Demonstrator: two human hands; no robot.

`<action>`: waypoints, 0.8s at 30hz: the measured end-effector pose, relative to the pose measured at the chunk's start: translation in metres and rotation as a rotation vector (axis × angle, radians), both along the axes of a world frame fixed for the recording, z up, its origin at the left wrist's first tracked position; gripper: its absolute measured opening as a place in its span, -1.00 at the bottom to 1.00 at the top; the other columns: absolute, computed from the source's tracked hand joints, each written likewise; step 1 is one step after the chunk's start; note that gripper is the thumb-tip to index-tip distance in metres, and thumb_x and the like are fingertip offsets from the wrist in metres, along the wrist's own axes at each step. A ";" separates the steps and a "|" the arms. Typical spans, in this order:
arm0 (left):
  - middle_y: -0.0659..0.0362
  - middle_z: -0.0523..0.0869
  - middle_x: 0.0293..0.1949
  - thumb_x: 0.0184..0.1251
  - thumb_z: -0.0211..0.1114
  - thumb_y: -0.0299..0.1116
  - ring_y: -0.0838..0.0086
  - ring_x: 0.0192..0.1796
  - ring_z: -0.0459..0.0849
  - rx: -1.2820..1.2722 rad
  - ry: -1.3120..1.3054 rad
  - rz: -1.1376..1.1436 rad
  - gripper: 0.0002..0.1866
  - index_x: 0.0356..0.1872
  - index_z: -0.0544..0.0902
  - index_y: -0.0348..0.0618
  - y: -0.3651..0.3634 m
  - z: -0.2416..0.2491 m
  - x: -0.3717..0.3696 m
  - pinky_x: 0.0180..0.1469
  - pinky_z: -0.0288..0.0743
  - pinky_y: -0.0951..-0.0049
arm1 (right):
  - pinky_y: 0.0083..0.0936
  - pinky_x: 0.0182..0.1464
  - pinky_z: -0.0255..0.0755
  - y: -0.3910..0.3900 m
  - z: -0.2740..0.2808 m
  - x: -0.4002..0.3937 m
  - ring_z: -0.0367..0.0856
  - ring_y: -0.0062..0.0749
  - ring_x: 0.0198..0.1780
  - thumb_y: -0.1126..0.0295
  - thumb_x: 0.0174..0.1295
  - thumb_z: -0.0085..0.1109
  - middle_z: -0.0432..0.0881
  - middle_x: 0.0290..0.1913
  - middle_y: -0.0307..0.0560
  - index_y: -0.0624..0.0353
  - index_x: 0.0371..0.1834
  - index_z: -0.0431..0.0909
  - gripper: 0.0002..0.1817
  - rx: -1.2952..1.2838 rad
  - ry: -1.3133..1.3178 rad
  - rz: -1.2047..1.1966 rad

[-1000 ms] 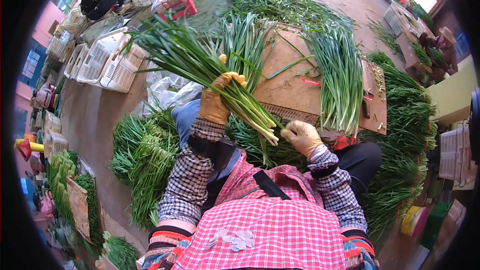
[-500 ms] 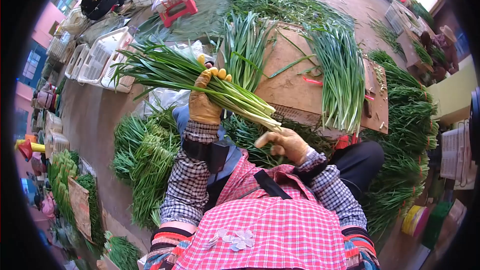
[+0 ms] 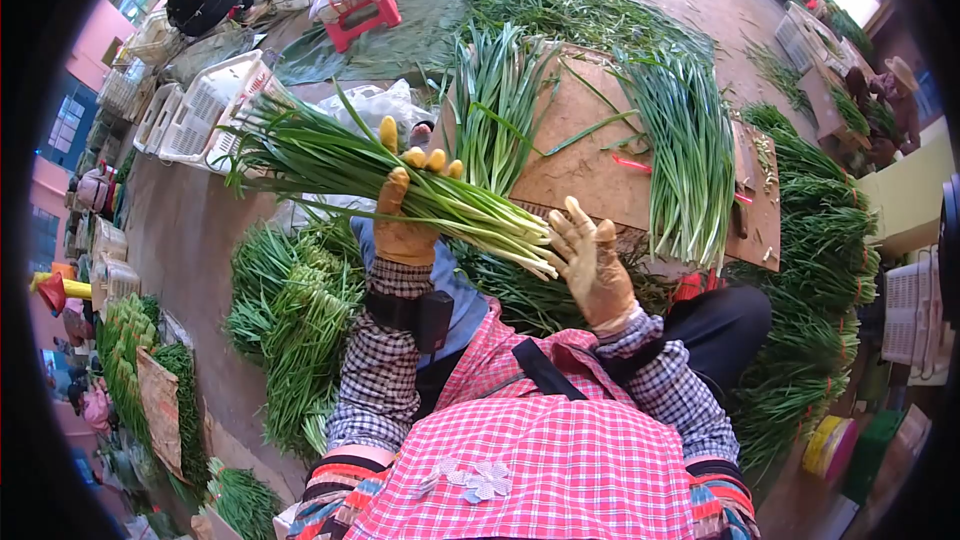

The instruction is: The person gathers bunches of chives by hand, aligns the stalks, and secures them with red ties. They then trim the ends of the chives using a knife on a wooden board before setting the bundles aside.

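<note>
My gloved left hand [image 3: 402, 225] grips a bunch of garlic chives [image 3: 310, 152] from below, its yellow fingertips showing over the far side. The green leaves point to the upper left and the pale stem ends to the lower right. Against those ends is my gloved right hand [image 3: 598, 275], palm facing them, with fingers outstretched and apart. Beyond, on a brown board [image 3: 580, 155], lie a left pile of chives [image 3: 492, 105] and a right pile of chives [image 3: 690, 160]. A knife handle [image 3: 740, 223] shows near the right pile.
Tied chive bundles [image 3: 810, 280] are stacked at my right, and more chives [image 3: 305, 320] lie at my left. Loose leaves [image 3: 590, 15] cover the floor behind the board. White crates [image 3: 205, 115] and a red stool [image 3: 362, 22] stand at upper left. Other people sit farther off.
My right hand has turned and opened, from bent fingers below the stem ends to a spread palm against them. My left index finger has lifted; the bunch has shifted slightly left and down.
</note>
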State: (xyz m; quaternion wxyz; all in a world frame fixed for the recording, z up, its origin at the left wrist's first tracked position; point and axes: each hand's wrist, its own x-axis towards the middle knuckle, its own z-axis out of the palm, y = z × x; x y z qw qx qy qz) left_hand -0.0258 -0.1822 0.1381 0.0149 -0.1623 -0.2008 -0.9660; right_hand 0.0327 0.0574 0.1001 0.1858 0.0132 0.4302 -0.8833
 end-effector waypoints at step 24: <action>0.05 0.68 -0.12 0.32 0.27 -0.38 0.19 -0.03 0.68 -0.135 -0.519 0.084 -0.68 0.08 0.54 -0.11 0.041 -0.028 0.013 0.02 0.59 0.08 | -0.24 0.44 0.03 0.000 0.051 -0.007 0.08 0.07 0.46 0.02 -0.27 0.55 0.08 0.47 0.15 0.20 0.51 -0.11 0.29 1.365 1.000 -0.084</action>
